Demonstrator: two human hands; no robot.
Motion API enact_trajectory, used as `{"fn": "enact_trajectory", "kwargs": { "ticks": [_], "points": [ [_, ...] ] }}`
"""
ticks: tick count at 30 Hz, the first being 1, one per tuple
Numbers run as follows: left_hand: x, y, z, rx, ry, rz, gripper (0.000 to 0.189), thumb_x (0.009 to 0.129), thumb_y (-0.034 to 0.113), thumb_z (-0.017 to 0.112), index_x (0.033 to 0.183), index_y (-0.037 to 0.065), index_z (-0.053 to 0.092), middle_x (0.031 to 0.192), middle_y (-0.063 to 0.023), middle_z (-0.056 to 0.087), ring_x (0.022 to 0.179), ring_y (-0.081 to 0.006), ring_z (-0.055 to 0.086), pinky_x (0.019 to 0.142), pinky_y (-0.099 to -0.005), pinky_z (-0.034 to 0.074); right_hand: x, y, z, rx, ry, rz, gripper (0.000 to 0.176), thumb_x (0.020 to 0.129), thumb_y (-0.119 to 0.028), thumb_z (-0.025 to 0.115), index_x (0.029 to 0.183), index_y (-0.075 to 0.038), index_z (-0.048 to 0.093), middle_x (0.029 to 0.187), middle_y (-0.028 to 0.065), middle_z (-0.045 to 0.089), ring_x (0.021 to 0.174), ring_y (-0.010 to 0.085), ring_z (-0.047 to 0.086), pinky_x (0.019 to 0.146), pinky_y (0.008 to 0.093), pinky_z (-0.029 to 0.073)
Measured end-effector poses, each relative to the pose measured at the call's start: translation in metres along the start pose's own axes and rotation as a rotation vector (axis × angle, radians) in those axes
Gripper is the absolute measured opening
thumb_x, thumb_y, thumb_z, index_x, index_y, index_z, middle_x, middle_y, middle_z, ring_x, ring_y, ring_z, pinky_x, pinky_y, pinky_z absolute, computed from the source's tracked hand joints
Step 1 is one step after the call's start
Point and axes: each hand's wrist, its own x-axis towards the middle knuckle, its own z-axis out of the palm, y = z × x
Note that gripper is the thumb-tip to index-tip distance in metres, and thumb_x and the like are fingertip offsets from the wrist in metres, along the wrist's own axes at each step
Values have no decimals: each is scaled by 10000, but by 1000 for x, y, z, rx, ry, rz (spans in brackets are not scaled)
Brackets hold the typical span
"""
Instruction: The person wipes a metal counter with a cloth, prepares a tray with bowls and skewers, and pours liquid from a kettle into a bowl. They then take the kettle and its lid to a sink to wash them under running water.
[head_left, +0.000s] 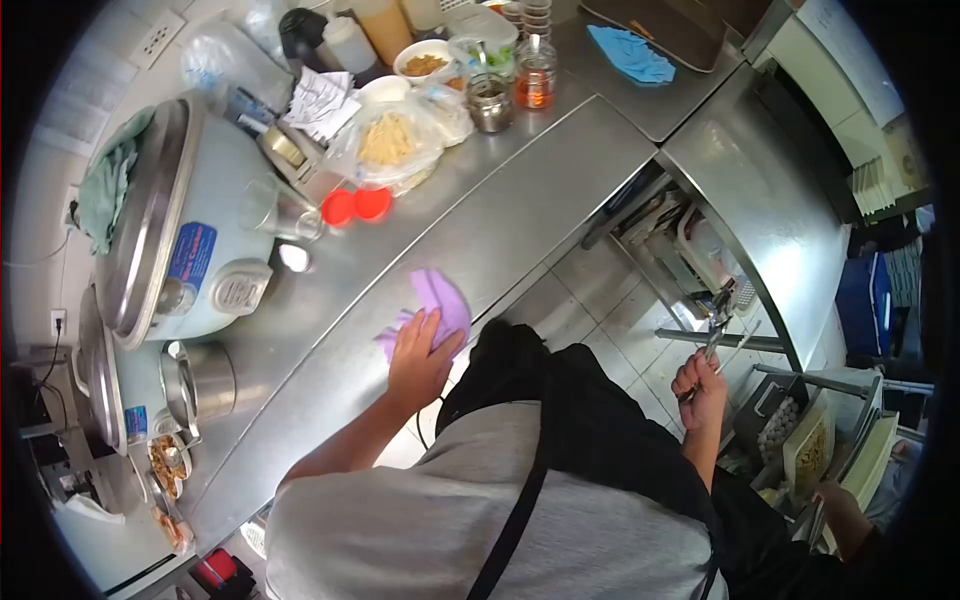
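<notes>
My left hand (420, 368) presses on a purple cloth (440, 298) near the front edge of the steel counter (490, 240). The cloth is bunched, and its upper end sticks out past my fingers. Out to the right, away from the counter, my right hand (700, 390) is closed around shiny metal tongs (715, 335), which point upward; their exact shape is hard to make out. Two red lids (356, 206) lie on the counter beyond the cloth, beside a clear glass (298, 215).
A large rice cooker (205, 240) and a steel pot (210, 378) stand at left. Jars (490, 103), a bag of pale food strips (388, 140) and a blue cloth (632, 54) sit at the back. Another person's hand (842, 505) is near the food bins (808, 450) at right.
</notes>
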Motion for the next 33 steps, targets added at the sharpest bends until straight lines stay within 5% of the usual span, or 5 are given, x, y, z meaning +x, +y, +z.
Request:
{"fn": "enact_trajectory", "kwargs": {
  "ticks": [2, 10, 26, 33],
  "points": [
    [-7, 0, 3, 46, -20, -52, 434, 694, 139, 592, 1122, 151, 529, 1285, -198, 334, 1161, -414, 321, 942, -512, 253, -3, -1, 10, 9, 41, 10, 86, 850, -163, 478, 860, -94, 428, 546, -23, 319, 436, 82, 295, 399, 213, 232],
    [159, 44, 29, 18, 35, 80, 468, 694, 200, 583, 1154, 158, 502, 1284, -212, 327, 1170, -425, 300, 948, -525, 238, 66, -67, -4, 60, -21, -30, 69, 822, -113, 465, 813, -89, 402, 572, -13, 332, 472, 92, 323, 425, 227, 258],
    [516, 157, 122, -21, 145, 319, 503, 694, 294, 564, 1153, 102, 484, 1270, -217, 340, 1166, -417, 298, 947, -531, 225, 204, -233, -73, 75, 272, -187, 33, 831, -112, 465, 816, -89, 448, 564, -16, 359, 455, 92, 313, 425, 229, 250],
    [575, 189, 132, 1, 130, 392, 529, 670, 301, 581, 1150, 103, 479, 1250, -208, 356, 1160, -403, 305, 949, -518, 220, 245, -362, -137, -503, 608, -324, 162, 798, -170, 494, 730, -26, 466, 537, 16, 437, 465, 109, 418, 460, 240, 346]
  ]
}}
